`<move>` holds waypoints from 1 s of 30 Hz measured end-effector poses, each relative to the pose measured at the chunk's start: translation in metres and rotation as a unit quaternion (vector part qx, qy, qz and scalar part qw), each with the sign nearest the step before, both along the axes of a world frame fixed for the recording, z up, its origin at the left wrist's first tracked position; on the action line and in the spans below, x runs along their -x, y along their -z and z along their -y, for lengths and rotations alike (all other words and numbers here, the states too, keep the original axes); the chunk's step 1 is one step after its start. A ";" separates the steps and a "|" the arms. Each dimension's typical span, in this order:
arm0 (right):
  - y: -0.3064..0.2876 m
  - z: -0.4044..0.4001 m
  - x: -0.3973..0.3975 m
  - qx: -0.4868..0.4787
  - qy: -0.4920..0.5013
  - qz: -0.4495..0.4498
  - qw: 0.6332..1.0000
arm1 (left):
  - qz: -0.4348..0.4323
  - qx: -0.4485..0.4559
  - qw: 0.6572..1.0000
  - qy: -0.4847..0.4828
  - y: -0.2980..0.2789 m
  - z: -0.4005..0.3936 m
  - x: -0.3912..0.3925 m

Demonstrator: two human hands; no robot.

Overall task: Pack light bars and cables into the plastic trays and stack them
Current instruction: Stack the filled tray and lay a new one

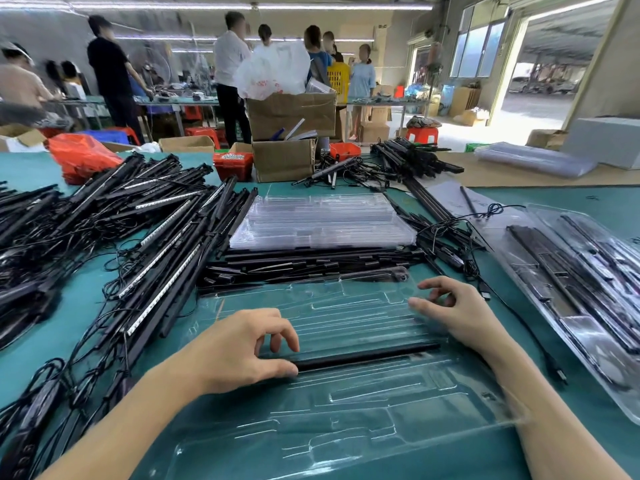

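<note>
With the left hand pinching one end of a light bar lying across the clear tray, and the right hand loosely curled, holding nothing, press the bar evenly into its groove before reaching for the loose bars beyond.

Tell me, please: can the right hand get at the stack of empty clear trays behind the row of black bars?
Probably yes. The right hand hovers above the open tray and holds nothing. Between it and the stack of empty trays lie only low black bars, which it could pass over.
</note>
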State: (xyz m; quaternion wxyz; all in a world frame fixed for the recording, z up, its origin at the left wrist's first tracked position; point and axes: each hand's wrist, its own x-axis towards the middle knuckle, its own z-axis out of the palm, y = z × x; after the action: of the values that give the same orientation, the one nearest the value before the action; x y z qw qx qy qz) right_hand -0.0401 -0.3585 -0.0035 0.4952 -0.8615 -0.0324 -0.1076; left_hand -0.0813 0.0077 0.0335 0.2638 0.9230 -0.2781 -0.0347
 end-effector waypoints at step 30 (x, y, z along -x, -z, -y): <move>-0.016 0.011 0.005 -0.207 0.040 -0.044 0.977 | -0.136 -0.241 0.952 -0.128 -0.013 0.004 -0.025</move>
State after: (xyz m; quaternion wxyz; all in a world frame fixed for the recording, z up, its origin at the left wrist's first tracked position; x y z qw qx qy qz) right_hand -0.0450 -0.3695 0.0125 0.6589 -0.7449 0.0474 -0.0936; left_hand -0.0560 0.0037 0.0464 0.0712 0.9735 -0.1026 -0.1918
